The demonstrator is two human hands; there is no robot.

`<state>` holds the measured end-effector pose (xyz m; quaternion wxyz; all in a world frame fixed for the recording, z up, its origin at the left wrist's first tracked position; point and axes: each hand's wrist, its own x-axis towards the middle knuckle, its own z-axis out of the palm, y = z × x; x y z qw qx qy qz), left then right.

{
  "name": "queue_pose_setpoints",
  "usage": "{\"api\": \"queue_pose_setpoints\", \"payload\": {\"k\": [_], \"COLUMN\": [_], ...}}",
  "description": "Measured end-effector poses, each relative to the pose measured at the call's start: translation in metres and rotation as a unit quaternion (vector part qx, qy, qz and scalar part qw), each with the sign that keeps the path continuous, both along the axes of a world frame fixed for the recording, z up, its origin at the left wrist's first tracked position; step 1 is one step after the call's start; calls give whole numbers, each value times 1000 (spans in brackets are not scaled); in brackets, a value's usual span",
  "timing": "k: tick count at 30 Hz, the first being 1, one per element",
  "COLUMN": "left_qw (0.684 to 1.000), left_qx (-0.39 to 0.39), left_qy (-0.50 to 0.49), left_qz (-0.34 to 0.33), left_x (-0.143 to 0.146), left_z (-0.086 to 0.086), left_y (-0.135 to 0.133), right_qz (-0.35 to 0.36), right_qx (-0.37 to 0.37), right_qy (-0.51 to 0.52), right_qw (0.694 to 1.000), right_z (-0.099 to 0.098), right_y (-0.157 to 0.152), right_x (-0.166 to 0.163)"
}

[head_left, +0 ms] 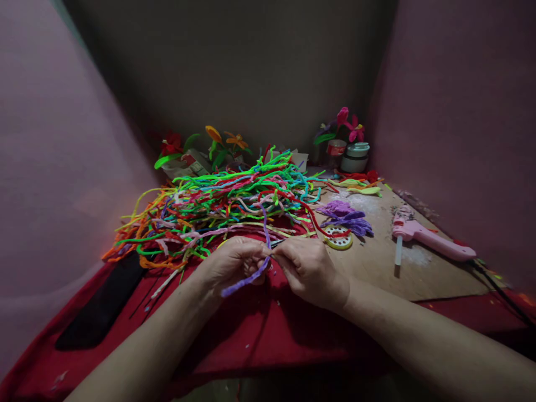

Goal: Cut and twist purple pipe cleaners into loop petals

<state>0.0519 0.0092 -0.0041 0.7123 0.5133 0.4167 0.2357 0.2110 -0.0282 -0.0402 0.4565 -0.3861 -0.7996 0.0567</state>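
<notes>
My left hand and my right hand meet over the red cloth, both pinched on a purple pipe cleaner. One end of it droops below my left fingers; the other end rises toward the pile. A thin dark tool tip pokes out by my right fingers; I cannot make out what it is. Just behind my hands lies a big tangled pile of coloured pipe cleaners.
Purple fuzzy petals and a small round tape roll lie right of the pile. A pink glue gun rests on the wooden table. Pipe-cleaner flowers and small jars stand at the back. A black strip lies left.
</notes>
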Motion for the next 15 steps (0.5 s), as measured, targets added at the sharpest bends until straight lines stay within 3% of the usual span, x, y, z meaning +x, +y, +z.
{"api": "queue_pose_setpoints", "payload": {"k": [3, 5, 8, 10, 12, 15], "left_qw": [997, 977, 886, 813, 771, 777], "left_qx": [71, 208, 458, 569, 617, 605], "left_qy": [-2, 25, 78, 117, 150, 164], "left_qz": [23, 28, -9, -41, -48, -51], "left_x": [-1, -5, -11, -14, -15, -13], "left_z": [6, 12, 16, 16, 14, 14], "left_y": [-3, -4, -3, -2, -1, -3], "right_qz": [4, 26, 79, 106, 111, 79], "right_qx": [-35, -114, -232, -273, -287, -231], "right_qy": [71, 135, 203, 222, 220, 176], "right_qw": [997, 984, 948, 930, 926, 954], "right_z": [4, 9, 17, 20, 22, 21], "right_y": [-1, -1, -1, -1, -1, -3], "right_x": [-1, -2, -2, -1, -1, 0]}}
